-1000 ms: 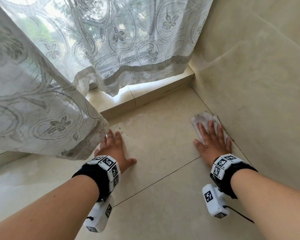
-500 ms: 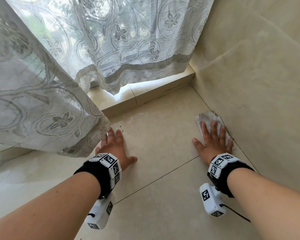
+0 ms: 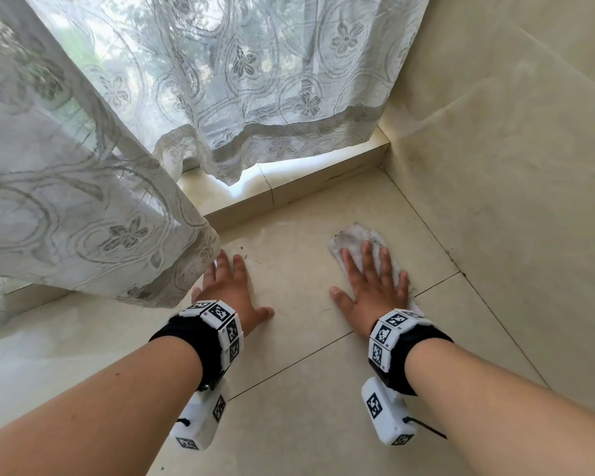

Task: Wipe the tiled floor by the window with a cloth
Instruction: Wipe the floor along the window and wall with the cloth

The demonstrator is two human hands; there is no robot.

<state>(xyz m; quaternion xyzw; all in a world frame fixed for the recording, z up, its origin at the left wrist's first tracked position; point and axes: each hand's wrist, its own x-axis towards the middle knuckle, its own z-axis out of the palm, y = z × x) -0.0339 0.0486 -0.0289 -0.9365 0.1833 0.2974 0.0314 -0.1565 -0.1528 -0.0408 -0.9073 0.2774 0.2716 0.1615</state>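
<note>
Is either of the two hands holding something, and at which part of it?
Nothing is gripped. The right hand presses flat on the cloth with straight fingers; the left hand rests flat on the floor.

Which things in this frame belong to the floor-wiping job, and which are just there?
Job: cloth, soiled, under the flat right hand; tiled floor; left hand resting flat on it.
Just there: lace curtain, window ledge, wall, marker wristbands.
</note>
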